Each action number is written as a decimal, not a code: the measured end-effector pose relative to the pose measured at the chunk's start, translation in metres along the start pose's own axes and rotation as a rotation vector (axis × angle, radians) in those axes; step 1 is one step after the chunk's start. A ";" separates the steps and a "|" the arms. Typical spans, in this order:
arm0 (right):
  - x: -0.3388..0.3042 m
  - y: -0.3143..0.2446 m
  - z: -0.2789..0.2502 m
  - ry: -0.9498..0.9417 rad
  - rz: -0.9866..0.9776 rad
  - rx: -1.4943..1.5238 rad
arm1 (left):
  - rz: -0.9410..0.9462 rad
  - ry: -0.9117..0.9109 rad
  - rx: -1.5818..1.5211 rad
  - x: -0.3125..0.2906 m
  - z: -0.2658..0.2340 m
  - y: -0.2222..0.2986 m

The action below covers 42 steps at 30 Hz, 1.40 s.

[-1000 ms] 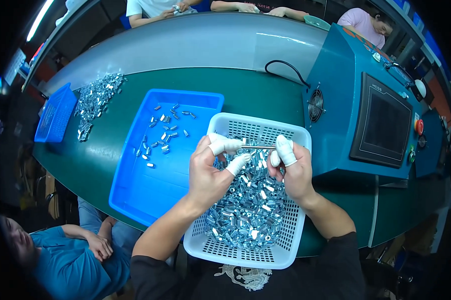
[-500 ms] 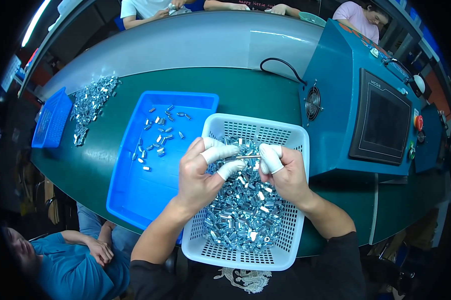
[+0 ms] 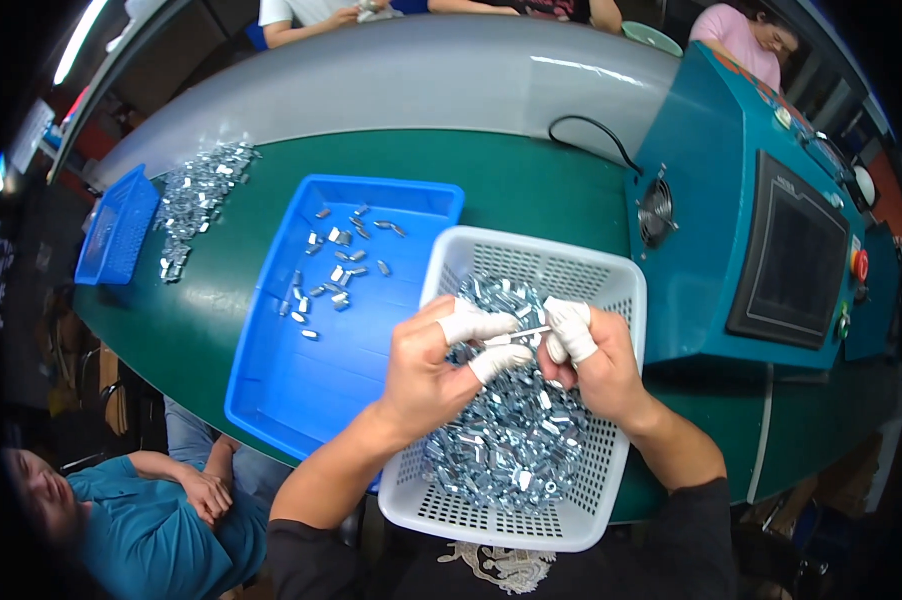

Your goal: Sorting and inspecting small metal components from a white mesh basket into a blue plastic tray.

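- The green bench [image 3: 531, 180] is carrying everything: a teal machine [image 3: 721, 230] with a dark screen at the right, a blue tray [image 3: 271, 400] in the middle, and a white basket [image 3: 611, 290] standing just beside the tray, overlapping its right edge.
- The basket is holding a heap of small metal clips [image 3: 516, 440]; a few more loose pieces [image 3: 336, 270] are lying in the far half of the blue tray, and another pile [image 3: 196, 200] is sitting on the bench well to the left, beside a small blue bin [image 3: 111, 230].
- The left hand [image 3: 426, 375] and the right hand [image 3: 596, 360] are working together above the basket, fingertips in white finger covers [image 3: 476, 325].
- Both hands are pinching one thin metal piece [image 3: 521, 335] between them, closed on its two ends, just over the heap.
- Judging by this, the step in hand is checking or joining a single piece drawn from the heap; the next move is calling for a steady pinch and a short carry leftward to the blue tray without dropping it.
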State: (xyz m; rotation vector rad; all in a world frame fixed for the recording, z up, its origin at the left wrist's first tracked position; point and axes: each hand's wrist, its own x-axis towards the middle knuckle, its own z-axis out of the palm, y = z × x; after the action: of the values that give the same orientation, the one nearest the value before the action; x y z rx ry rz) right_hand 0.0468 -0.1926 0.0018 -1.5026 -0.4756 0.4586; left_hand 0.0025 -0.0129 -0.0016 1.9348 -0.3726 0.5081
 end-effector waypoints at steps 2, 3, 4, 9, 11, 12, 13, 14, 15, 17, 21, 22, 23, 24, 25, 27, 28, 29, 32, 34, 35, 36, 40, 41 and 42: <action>0.000 0.002 0.000 -0.012 -0.024 -0.050 | -0.053 0.034 -0.069 -0.003 0.001 -0.002; 0.000 0.002 0.002 -0.014 -0.042 -0.077 | -0.095 0.077 -0.095 -0.005 0.002 0.000; -0.002 0.002 0.004 0.010 -0.060 -0.099 | -0.122 0.061 -0.081 -0.006 0.003 0.001; -0.007 0.004 0.005 0.020 -0.029 -0.061 | -0.079 0.042 -0.099 -0.009 0.005 -0.003; -0.007 0.000 0.008 0.036 0.016 -0.017 | -0.088 0.028 -0.107 -0.010 0.003 0.000; -0.007 0.000 0.007 0.034 0.020 0.021 | -0.098 0.020 -0.140 -0.009 0.004 0.002; -0.008 0.001 0.006 0.033 0.026 0.059 | -0.108 0.009 -0.174 -0.009 0.004 0.004; -0.009 0.005 0.004 0.022 0.023 0.064 | -0.149 0.009 -0.170 -0.011 0.005 0.004; -0.009 0.003 0.006 0.012 0.019 0.062 | -0.146 0.019 -0.164 -0.011 0.006 0.004; -0.010 0.001 0.010 -0.065 0.093 -0.006 | 0.033 -0.012 -0.122 -0.012 0.010 0.003; -0.010 0.002 0.010 0.019 0.019 -0.010 | 0.029 0.011 -0.095 -0.005 0.010 0.008; -0.010 0.003 0.009 0.035 -0.001 0.000 | -0.122 0.029 -0.169 -0.004 0.011 0.017; -0.008 0.003 0.008 0.049 -0.017 0.029 | -0.105 0.079 -0.147 -0.002 0.009 0.018; -0.007 0.004 0.007 0.040 -0.045 0.017 | -0.228 -0.005 -0.209 -0.002 0.004 0.011; -0.006 0.003 0.007 0.033 -0.073 0.005 | -0.349 -0.095 -0.270 -0.005 0.000 0.006; -0.002 0.001 0.009 0.019 -0.116 -0.005 | -0.495 -0.091 -0.419 -0.007 0.001 0.007; -0.002 0.000 0.010 0.024 -0.101 0.015 | -0.479 -0.150 -0.349 -0.007 0.002 0.008; -0.003 0.001 0.010 0.027 -0.119 -0.010 | -0.480 -0.168 -0.362 -0.005 0.005 0.009; -0.002 0.001 0.006 0.010 0.003 0.021 | -0.270 -0.049 -0.267 -0.005 0.006 0.009; 0.001 0.006 0.002 -0.069 0.133 0.077 | -0.246 -0.057 -0.232 -0.007 0.005 0.007; 0.000 0.005 0.002 -0.066 0.137 0.081 | -0.221 -0.060 -0.192 -0.008 0.003 0.006; 0.000 0.004 0.002 -0.027 0.158 0.098 | -0.151 -0.091 -0.109 -0.004 -0.001 0.007; 0.003 0.004 -0.008 0.188 0.119 0.119 | -0.199 -0.012 0.064 0.003 -0.023 0.006; 0.003 0.002 -0.009 0.244 0.090 0.109 | -0.213 0.022 0.146 0.002 -0.036 0.004; 0.003 -0.002 -0.006 0.231 0.091 0.107 | -0.188 0.049 0.358 -0.003 -0.049 -0.002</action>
State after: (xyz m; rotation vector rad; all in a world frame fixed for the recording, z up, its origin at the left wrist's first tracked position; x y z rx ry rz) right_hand 0.0529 -0.1957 0.0041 -1.4560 -0.1987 0.3692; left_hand -0.0081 0.0332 0.0130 2.2695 -0.0671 0.5230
